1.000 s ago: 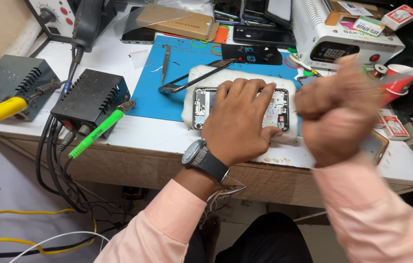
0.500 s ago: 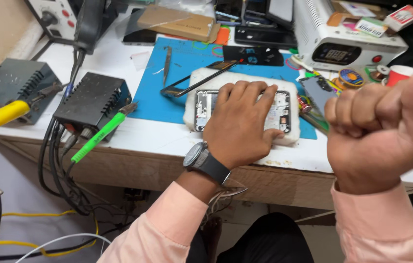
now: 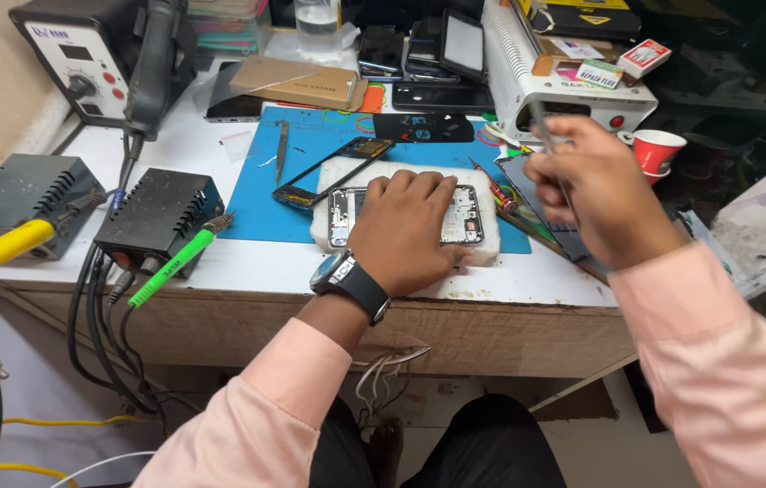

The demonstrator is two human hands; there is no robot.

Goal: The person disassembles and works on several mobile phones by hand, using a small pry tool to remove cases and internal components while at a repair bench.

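An opened phone (image 3: 469,217) with its insides showing lies on a white foam pad (image 3: 324,185) on a blue work mat (image 3: 256,203). My left hand (image 3: 405,230) rests flat on the phone, fingers spread, pressing it down; a dark watch sits on that wrist. My right hand (image 3: 595,194) hovers to the right of the pad, above the mat's right edge, pinching thin metal tweezers (image 3: 541,136) that point up and away. A detached phone frame (image 3: 333,167) leans on the pad's far left corner.
A black power unit (image 3: 157,212) with a green-handled iron (image 3: 175,262) stands left of the mat, next to a grey box (image 3: 17,194) and a hot-air station (image 3: 84,54). Behind are several phones (image 3: 419,50), a white machine (image 3: 573,95), a red cup (image 3: 658,149).
My right hand came down from close to the camera and moved out over the desk, tweezers now visible in it. The left hand stayed on the phone.
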